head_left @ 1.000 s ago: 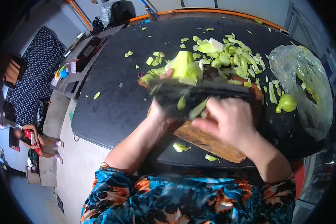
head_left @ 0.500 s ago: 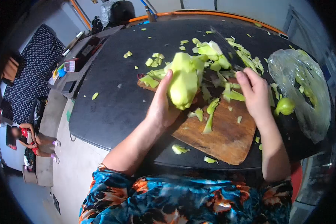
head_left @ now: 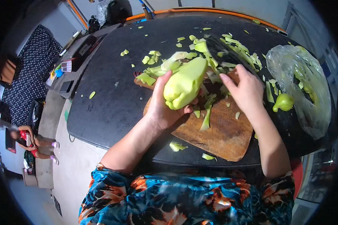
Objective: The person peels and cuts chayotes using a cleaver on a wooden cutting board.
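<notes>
My left hand [head_left: 164, 107] is wrapped round a mostly peeled, pale green chayote [head_left: 186, 84] and holds it above the wooden cutting board [head_left: 218, 137]. To its right, my right hand [head_left: 246, 88] is closed on a knife [head_left: 223, 51], whose dark, broad blade points up and away and is smeared by motion. The knife's handle is mostly hidden in my fingers. Green peel strips [head_left: 205, 119] lie on the board below the chayote. More pale cut pieces [head_left: 174, 60] are piled behind it, partly hidden by the chayote and the knife.
Peel scraps [head_left: 248, 56] are scattered over the black table [head_left: 101, 120]. At the right lies a clear plastic bag [head_left: 311, 116] with green contents, and a whole chayote [head_left: 284, 102] beside it. A person [head_left: 29, 141] in red sits at the far left, near a phone [head_left: 66, 87] on a side surface.
The chayote has turned in my left hand and now shows a smoother peeled side, its top tilted right. My right hand has moved slightly left with the knife, closer to the chayote.
</notes>
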`<state>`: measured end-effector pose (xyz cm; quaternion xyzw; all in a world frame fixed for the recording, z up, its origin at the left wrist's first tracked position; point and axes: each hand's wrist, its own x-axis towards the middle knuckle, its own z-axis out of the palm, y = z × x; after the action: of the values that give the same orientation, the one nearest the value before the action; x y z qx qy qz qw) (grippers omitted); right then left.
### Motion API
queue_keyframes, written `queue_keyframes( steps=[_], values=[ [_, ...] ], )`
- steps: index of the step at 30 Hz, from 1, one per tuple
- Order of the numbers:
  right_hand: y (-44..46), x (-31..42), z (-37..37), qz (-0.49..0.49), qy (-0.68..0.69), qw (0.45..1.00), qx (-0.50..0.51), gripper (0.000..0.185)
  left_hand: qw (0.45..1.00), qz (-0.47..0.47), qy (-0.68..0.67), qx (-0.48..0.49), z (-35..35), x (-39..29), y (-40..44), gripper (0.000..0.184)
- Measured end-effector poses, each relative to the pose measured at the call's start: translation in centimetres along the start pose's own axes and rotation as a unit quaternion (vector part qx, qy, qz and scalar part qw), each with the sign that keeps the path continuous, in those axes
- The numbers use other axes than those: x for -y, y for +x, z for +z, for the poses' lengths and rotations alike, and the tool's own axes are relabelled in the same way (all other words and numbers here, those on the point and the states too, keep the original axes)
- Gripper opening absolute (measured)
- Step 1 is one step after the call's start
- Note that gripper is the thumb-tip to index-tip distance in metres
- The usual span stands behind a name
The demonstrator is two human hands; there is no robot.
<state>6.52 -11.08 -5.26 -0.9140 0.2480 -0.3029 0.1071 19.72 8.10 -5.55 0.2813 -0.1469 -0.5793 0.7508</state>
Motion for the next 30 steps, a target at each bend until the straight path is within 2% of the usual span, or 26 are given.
queue_keyframes(
  steps=[1, 2, 3, 5, 6, 8, 9, 11, 12, 13, 15, 16, 20, 26, 29, 30],
  values=[
    [0.1, -0.7, 0.1, 0.032, 0.028, 0.999, 0.010, 0.037, 1.000, 0.006, -0.016, 0.011, 0.1, 0.3, 0.0, 0.064],
    [0.1, -1.1, -0.3, 0.036, 0.037, 0.999, 0.010, 0.038, 0.999, 0.027, 0.011, -0.041, 1.1, 0.5, -0.2, 0.062],
    [0.2, -1.2, -0.7, 0.040, 0.046, 0.998, 0.009, 0.039, 0.999, 0.036, 0.005, -0.039, 0.9, 0.5, -0.2, 0.062],
    [-0.1, -0.1, -1.4, 0.012, 0.137, 0.991, 0.002, 0.038, 0.998, 0.052, -0.007, -0.041, 0.0, 0.6, -0.3, 0.061],
    [-0.4, 0.5, -1.8, -0.002, 0.182, 0.983, -0.002, 0.037, 0.996, 0.054, 0.007, -0.076, 0.1, 0.4, -0.3, 0.061],
    [-1.2, 1.7, -2.2, -0.088, 0.226, 0.970, 0.003, 0.039, 0.987, 0.055, 0.035, -0.148, 0.5, 0.2, -0.3, 0.061],
    [-1.6, 2.4, -2.4, -0.139, 0.249, 0.958, 0.004, 0.041, 0.988, 0.069, 0.016, -0.139, 0.4, 0.0, -0.1, 0.061],
    [-2.6, 3.5, -2.4, -0.257, 0.199, 0.946, 0.016, 0.044, 0.988, 0.095, -0.025, -0.123, 0.1, 0.0, 0.0, 0.061],
    [-2.8, 4.0, -2.1, -0.334, 0.156, 0.929, -0.007, 0.046, 0.992, 0.051, -0.118, -0.014, 0.0, -0.5, -0.7, 0.063],
    [-3.6, 4.7, -2.3, -0.349, 0.131, 0.928, 0.024, 0.046, 0.996, 0.019, -0.066, -0.059, 0.5, -0.9, -0.6, 0.063],
    [-4.6, 5.5, -1.9, -0.371, 0.138, 0.918, 0.033, 0.045, 0.993, 0.035, -0.086, -0.073, 0.6, -0.5, -0.6, 0.060],
    [-4.9, 5.9, -1.8, -0.382, 0.127, 0.915, 0.021, 0.045, 0.996, 0.024, -0.081, -0.031, -0.1, -0.4, -0.5, 0.057],
    [-5.4, 6.0, -1.6, -0.366, 0.121, 0.922, 0.040, 0.044, 0.993, 0.077, -0.017, -0.087, 0.7, 0.0, -0.4, 0.055],
    [-5.3, 6.0, -1.0, -0.358, 0.102, 0.928, 0.027, 0.044, 0.993, 0.056, -0.052, -0.093, 0.7, 0.1, -0.3, 0.054],
    [-4.3, 5.2, -0.6, -0.313, 0.039, 0.949, -0.004, 0.045, 0.984, 0.070, -0.092, -0.134, 0.8, 0.5, 0.2, 0.053],
    [-3.3, 4.1, -0.6, -0.264, 0.022, 0.964, 0.003, 0.045, 0.970, 0.081, -0.079, -0.216, 0.9, 0.8, 0.0, 0.052]
  ],
)
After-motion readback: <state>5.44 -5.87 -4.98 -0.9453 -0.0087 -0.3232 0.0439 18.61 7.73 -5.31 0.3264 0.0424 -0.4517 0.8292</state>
